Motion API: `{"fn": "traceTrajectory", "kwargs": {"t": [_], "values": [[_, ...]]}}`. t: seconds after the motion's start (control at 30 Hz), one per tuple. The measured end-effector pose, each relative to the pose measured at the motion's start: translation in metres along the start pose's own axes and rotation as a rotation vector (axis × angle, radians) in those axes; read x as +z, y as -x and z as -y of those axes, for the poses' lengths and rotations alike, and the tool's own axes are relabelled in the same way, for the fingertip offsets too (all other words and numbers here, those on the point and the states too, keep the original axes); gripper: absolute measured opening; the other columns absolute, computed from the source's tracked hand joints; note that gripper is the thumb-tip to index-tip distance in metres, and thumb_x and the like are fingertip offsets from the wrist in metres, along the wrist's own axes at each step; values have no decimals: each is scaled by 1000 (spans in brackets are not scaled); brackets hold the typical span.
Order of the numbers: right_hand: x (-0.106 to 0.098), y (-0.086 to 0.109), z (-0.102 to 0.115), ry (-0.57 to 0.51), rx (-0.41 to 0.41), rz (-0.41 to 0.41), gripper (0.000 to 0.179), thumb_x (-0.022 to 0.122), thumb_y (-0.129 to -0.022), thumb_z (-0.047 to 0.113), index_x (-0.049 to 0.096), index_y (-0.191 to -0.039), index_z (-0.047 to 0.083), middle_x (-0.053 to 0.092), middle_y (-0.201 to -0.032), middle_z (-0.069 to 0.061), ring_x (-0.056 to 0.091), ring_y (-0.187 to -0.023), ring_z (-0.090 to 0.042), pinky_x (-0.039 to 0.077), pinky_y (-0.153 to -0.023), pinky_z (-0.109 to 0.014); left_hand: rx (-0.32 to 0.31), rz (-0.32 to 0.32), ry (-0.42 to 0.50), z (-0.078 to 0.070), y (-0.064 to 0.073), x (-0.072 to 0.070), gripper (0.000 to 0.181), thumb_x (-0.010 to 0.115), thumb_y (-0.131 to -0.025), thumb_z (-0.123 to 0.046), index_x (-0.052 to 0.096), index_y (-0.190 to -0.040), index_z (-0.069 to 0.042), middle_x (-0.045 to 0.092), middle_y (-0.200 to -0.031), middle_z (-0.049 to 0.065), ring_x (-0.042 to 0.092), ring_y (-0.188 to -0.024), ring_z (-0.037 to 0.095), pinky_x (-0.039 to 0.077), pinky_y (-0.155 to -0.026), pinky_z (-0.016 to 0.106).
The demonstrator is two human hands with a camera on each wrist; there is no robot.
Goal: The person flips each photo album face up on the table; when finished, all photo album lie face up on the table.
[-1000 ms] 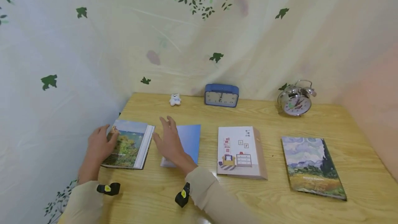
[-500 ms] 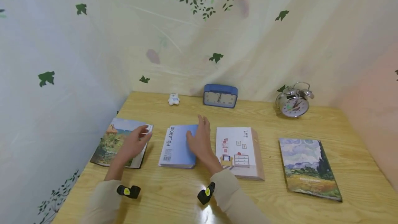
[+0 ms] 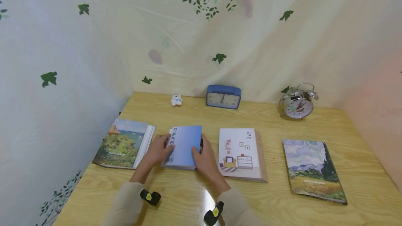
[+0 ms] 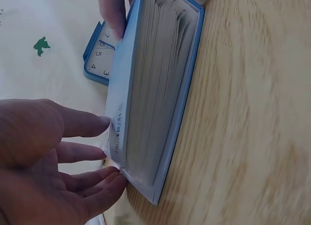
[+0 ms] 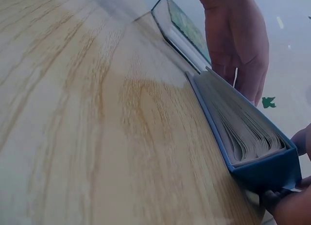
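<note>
A blue photo album (image 3: pixel 186 147) marked "POLAROID" lies between my hands in the head view, its page edges facing me. My left hand (image 3: pixel 158 150) holds its left side, thumb on the cover and fingers at the edge; the left wrist view shows those fingertips against the cover's corner. At the spine side, my right hand (image 3: pixel 205 158) grips the album with the thumb on top. In the right wrist view, right fingers (image 5: pixel 291 205) curl at the spine of the album (image 5: pixel 248 123), partly out of frame.
A landscape-cover album (image 3: pixel 124 144) lies to the left. On the right are a white illustrated album (image 3: pixel 240 153) and a painting-cover album (image 3: pixel 314 170). Behind stand a bear figurine (image 3: pixel 176 100), a blue clock (image 3: pixel 223 97) and a silver alarm clock (image 3: pixel 297 103).
My left hand has left the landscape-cover album and moved right to the blue album. My right hand moved right across the blue album and now holds its right side.
</note>
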State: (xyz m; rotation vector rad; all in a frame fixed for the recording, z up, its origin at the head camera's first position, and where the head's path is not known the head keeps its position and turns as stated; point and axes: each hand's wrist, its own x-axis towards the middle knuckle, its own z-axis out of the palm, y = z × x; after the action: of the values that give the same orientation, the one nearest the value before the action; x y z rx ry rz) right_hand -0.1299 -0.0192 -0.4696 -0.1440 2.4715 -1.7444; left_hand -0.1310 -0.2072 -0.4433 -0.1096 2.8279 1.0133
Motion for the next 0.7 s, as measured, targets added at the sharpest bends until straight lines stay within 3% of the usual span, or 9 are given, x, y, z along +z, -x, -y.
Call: {"fn": "traceTrajectory", "kwargs": {"t": [0.1, 0.4, 0.6, 0.7], "values": [[-2, 2, -1, -24, -10, 7, 64, 52, -96, 18, 23, -152, 6, 33, -153, -14, 38, -138, -29, 35, -110, -42, -8, -12, 11, -2, 1, 2, 53, 61, -93, -18, 45, -139, 4, 54, -112, 21, 50, -89, 25, 45, -76, 39], [-15, 3, 4, -5, -20, -3, 64, 55, -95, 22, 27, -151, 8, 38, -150, -14, 43, -133, -30, 36, -110, -45, 24, 21, 151, -3, 3, 4, 56, 61, -94, -16, 41, -142, 5, 52, -130, 24, 54, -116, 35, 46, -98, 50], [-28, 2, 9, 39, 24, 6, 64, 57, -95, 35, 29, -151, 23, 35, -153, -7, 42, -135, -30, 37, -109, -45, 45, 56, 217, -7, 0, 9, 57, 61, -95, -19, 40, -142, 5, 54, -131, 23, 56, -117, 35, 47, -96, 48], [-36, 2, 14, 16, 44, 19, 62, 56, -95, 38, 30, -150, 31, 32, -155, -6, 45, -132, -32, 45, -102, -45, 66, 78, 245, -12, -1, 13, 61, 60, -95, -26, 37, -145, 1, 53, -134, 22, 57, -116, 34, 50, -93, 46]]}}
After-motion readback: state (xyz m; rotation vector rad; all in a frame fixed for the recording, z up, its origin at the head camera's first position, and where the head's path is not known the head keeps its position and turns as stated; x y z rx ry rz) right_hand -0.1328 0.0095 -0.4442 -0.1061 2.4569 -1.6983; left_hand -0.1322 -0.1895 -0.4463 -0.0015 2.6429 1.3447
